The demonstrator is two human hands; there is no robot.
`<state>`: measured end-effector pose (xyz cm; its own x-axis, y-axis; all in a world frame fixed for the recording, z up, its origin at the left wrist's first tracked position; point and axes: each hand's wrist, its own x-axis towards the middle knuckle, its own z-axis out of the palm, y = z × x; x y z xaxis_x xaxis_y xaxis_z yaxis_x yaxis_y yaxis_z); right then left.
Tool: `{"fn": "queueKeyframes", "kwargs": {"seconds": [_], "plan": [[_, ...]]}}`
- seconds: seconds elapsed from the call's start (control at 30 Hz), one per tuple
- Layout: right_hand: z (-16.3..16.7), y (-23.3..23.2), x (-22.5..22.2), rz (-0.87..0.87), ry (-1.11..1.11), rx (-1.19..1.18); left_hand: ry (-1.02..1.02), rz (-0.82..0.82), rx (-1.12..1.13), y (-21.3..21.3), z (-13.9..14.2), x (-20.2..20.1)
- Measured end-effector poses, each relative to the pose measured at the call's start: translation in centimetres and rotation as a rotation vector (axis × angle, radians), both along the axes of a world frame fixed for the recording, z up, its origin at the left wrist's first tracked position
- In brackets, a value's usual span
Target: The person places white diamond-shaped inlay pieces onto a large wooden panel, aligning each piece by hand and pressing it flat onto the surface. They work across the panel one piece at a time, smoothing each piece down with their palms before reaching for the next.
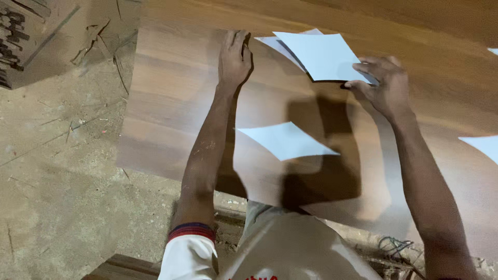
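A large wood-grain laminate sheet [171, 119] lies on the floor before me. My left hand [234, 58] rests flat on it, fingers together and pointing away, holding nothing. My right hand [381, 83] grips the near edge of a white square sheet [324, 54] lifted over the laminate; a second white piece [277, 44] shows just under it. Another white square piece [285, 141] lies on the laminate between my arms.
Dusty concrete floor [57, 171] with wood splinters lies to the left. A stack of boards [15, 41] sits at the top left corner. More white pieces [482, 145] show at the right edge. A coil of wire [394, 245] lies near my right elbow.
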<state>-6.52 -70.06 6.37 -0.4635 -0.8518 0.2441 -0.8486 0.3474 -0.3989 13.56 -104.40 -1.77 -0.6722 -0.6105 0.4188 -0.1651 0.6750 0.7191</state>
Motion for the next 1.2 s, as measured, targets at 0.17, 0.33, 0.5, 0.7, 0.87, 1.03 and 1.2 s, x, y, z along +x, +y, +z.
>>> {"fn": "queueKeyframes", "kwargs": {"seconds": [0.17, 0.33, 0.5, 0.7, 0.87, 1.03, 1.2], "plan": [[-0.6, -3.4, -1.8, 0.036, -0.031, 0.083, -0.01, -0.012, -0.037, -0.5, -0.4, -0.8], [-1.7, -4.6, -2.6, 0.045, 0.01, 0.132, 0.049, -0.05, -0.076, -1.0, -0.2, -0.6], [-2.5, -4.7, -3.0, 0.032, -0.032, 0.126, -0.011, -0.093, -0.052, -1.3, 0.1, -0.3], [-3.2, -5.0, -3.2, 0.084, -0.089, 0.057, -0.017, -0.11, -0.05, -0.8, 0.4, -0.2], [-3.5, -5.3, -3.5, 0.105, -0.022, 0.07, -0.02, -0.115, -0.056, -0.9, 0.4, -0.1], [-3.4, -5.1, -3.4, 0.064, -0.083, 0.096, -0.009, -0.131, -0.096, -1.1, 0.0, -0.1], [-3.5, -5.3, -3.4, 0.056, -0.059, 0.12, -0.039, -0.13, -0.109, -1.3, -0.3, -0.2]]}}
